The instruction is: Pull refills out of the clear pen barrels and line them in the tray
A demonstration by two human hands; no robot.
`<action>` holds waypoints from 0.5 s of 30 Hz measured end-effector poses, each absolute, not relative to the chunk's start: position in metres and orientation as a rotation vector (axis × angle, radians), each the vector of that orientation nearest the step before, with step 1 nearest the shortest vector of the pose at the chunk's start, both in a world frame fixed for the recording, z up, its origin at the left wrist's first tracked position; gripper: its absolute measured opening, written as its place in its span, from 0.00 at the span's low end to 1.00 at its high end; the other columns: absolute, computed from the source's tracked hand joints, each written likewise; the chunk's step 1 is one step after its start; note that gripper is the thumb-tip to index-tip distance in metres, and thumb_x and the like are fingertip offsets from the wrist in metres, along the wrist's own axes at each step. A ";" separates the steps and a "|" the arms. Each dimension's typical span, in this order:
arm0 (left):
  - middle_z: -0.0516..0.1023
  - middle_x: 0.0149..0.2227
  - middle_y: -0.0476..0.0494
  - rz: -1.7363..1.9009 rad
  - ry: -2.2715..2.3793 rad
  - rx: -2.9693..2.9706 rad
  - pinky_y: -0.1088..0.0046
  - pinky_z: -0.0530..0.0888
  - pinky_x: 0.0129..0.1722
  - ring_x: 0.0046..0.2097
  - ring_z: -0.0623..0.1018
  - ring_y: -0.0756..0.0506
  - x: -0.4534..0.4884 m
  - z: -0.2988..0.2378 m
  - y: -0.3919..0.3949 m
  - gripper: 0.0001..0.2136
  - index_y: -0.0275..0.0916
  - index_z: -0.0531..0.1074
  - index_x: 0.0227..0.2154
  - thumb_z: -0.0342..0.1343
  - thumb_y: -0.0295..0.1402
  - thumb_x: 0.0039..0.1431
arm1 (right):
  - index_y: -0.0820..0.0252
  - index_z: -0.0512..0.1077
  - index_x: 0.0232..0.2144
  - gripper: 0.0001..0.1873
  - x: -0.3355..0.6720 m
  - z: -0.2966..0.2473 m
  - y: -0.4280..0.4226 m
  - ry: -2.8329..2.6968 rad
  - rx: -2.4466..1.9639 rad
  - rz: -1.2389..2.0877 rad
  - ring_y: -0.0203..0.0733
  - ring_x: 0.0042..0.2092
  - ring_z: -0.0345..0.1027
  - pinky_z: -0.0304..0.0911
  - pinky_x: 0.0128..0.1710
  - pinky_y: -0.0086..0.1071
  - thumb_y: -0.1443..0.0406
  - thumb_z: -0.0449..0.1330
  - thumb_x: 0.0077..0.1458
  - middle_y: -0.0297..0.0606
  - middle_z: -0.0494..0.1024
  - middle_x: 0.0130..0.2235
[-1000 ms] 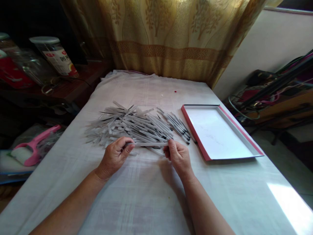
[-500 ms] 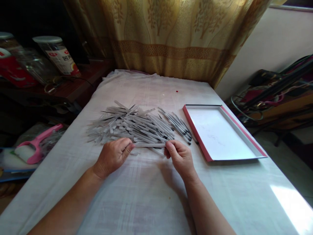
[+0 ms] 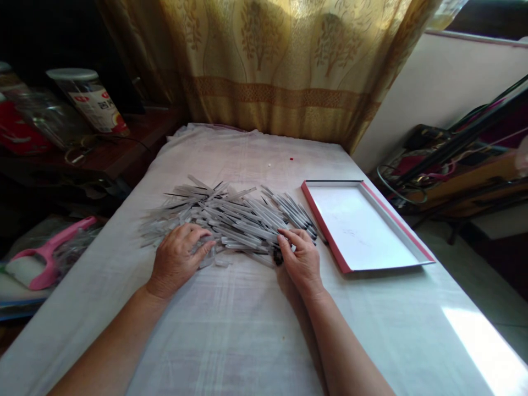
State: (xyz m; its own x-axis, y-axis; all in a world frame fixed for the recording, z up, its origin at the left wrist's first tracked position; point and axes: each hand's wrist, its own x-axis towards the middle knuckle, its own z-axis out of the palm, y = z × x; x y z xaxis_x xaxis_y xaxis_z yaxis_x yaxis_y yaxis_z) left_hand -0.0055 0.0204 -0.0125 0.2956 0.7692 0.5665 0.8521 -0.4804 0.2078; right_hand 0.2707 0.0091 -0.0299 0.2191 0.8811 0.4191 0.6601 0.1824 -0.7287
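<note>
A heap of slim clear ballpoint pens [image 3: 243,220], several with black ends or tips, lies in a tangle on the table. My left hand [image 3: 179,256] rests at the heap's near left edge, thumb and fingers curved and apart, over short clear plastic pieces [image 3: 208,258] that look like pen caps. At the near right end of the heap, my right hand [image 3: 303,258] has its thumb and forefinger closed at a pen's end; the pen's outline blends into the pile. Black pen ends [image 3: 278,255] show beside the thumb. A sorted row of pens [image 3: 291,209] lies just beyond this hand.
A shallow box lid [image 3: 325,231] with pink sides and a white inside lies to the right. Tiny red [image 3: 291,159] and white bits [image 3: 269,165] sit farther back. Jars [image 3: 93,102] stand on a dark cabinet at left, above a pink-handled item [image 3: 53,250].
The clear pen stretched between both hands is no longer there. My left hand has opened and shifted left to the clear pieces; my right hand has come down at the heap's right end.
</note>
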 end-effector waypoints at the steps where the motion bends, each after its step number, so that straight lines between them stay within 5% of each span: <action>1: 0.78 0.36 0.44 -0.902 -1.502 -2.423 0.67 0.71 0.39 0.39 0.77 0.42 -0.006 -0.013 0.020 0.13 0.40 0.75 0.38 0.50 0.42 0.66 | 0.54 0.81 0.39 0.14 0.271 -0.031 0.009 -1.525 -1.549 0.284 0.43 0.39 0.73 0.68 0.39 0.35 0.57 0.57 0.59 0.40 0.78 0.37; 15: 0.79 0.36 0.44 -0.889 -1.535 -2.466 0.66 0.72 0.41 0.39 0.78 0.42 -0.003 -0.016 0.019 0.12 0.40 0.76 0.39 0.49 0.36 0.67 | 0.59 0.79 0.41 0.13 0.323 -0.013 0.001 -1.682 -2.277 -0.064 0.40 0.30 0.69 0.56 0.29 0.33 0.65 0.56 0.59 0.42 0.80 0.42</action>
